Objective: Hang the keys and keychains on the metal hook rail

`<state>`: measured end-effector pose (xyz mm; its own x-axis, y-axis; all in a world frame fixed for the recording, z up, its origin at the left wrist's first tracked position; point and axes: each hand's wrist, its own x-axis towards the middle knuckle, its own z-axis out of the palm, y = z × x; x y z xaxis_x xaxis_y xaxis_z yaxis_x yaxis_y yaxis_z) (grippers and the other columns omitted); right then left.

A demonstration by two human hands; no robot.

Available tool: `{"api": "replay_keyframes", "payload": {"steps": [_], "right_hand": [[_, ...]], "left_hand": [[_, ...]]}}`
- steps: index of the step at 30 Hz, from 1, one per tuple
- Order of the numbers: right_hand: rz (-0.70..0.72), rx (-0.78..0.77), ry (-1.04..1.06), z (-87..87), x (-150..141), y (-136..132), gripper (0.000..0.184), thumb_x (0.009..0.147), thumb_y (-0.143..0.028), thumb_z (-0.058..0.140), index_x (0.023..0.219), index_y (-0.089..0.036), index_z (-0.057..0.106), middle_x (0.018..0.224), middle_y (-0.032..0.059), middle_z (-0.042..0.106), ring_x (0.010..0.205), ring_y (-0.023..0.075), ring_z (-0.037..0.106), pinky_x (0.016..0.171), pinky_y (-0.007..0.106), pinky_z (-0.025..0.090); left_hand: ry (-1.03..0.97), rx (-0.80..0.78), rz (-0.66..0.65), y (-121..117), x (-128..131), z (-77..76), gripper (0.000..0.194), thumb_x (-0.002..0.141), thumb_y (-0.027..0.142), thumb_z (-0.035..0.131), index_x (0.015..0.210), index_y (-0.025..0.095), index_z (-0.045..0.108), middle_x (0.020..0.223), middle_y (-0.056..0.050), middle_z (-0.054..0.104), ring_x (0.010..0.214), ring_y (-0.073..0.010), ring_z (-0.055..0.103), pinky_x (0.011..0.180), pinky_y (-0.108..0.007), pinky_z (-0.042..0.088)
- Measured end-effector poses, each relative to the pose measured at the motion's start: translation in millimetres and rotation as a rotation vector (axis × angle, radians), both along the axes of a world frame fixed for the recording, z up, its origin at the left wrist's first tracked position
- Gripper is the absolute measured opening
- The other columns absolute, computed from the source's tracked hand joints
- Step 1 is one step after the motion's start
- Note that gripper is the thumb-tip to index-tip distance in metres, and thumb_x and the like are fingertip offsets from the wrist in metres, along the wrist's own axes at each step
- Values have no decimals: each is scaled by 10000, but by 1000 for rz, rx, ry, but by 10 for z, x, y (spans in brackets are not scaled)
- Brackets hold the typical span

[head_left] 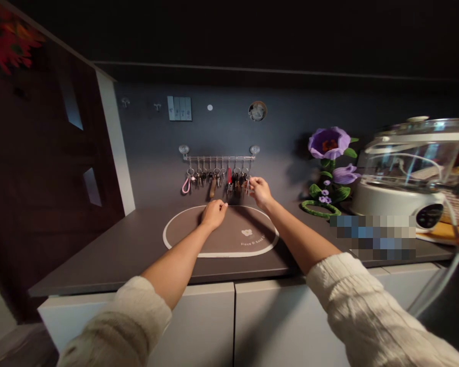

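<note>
Several keys [248,187] downward; axes near-vertical

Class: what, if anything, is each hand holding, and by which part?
The right hand is at the rightmost silvery metal keys; whether it grips them, and where, cannot be told. The left hand is curled, its palm hidden, so that is unclear.

It's one left hand [214,214], one right hand [260,191], one rail [219,158]!
Two suction cups [184,149], two wall hooks [125,103], one oval mat [191,237], two big purple blooms [346,174], and keys [218,178] too crowded to count
</note>
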<state>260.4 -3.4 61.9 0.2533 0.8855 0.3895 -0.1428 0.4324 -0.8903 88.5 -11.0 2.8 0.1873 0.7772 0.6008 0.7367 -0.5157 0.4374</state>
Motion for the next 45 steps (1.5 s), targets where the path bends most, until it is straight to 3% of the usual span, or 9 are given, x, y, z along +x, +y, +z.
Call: {"api": "replay_keyframes", "payload": {"steps": [8, 17, 30, 37, 41, 45], "right_hand": [[-34, -59, 106, 453, 210, 129, 151, 831, -153, 437, 683, -161, 466, 534, -36, 521, 466, 50, 499, 567, 227, 501], [-43, -121, 53, 586, 192, 281, 218, 815, -121, 423, 605, -149, 475, 438, -41, 455, 420, 43, 431, 510, 190, 467], [-55, -159, 109, 404, 245, 462, 174, 801, -78, 429, 658, -140, 507, 500, -28, 521, 404, 43, 453, 395, 153, 387], [-49, -126, 129, 272, 264, 547, 188, 874, -189, 400, 713, -145, 486, 577, -19, 554, 408, 35, 474, 364, 136, 375], [-47, -164, 141, 204, 247, 514, 225, 899, -248, 371, 717, -152, 462, 585, -16, 552, 423, 38, 483, 380, 136, 401], [-75, -207, 142, 91, 246, 446, 223, 886, -202, 395, 679, -150, 460, 516, -31, 494, 440, 38, 480, 488, 152, 484]], "left_hand": [[17, 5, -12, 53, 5, -45, 270, 828, 321, 420, 674, 167, 580, 734, -51, 613, 696, -150, 522, 650, -260, 354], [10, -6, -36, 50, -2, -46, 271, 827, 319, 425, 676, 161, 583, 711, -43, 605, 664, -135, 508, 634, -253, 351], [-16, -8, -24, 77, -12, -64, 261, 819, 324, 437, 673, 164, 584, 711, -39, 608, 661, -134, 518, 640, -249, 369], [-13, -19, -25, 94, -21, -65, 260, 812, 327, 434, 675, 167, 587, 705, -38, 609, 658, -133, 522, 641, -246, 374], [-22, -41, -21, 101, -26, -73, 246, 806, 328, 444, 692, 166, 591, 720, -40, 619, 663, -133, 529, 644, -246, 382], [-36, -57, -24, 116, -43, -88, 224, 802, 314, 457, 720, 165, 603, 752, -45, 627, 697, -134, 542, 671, -244, 397]]}}
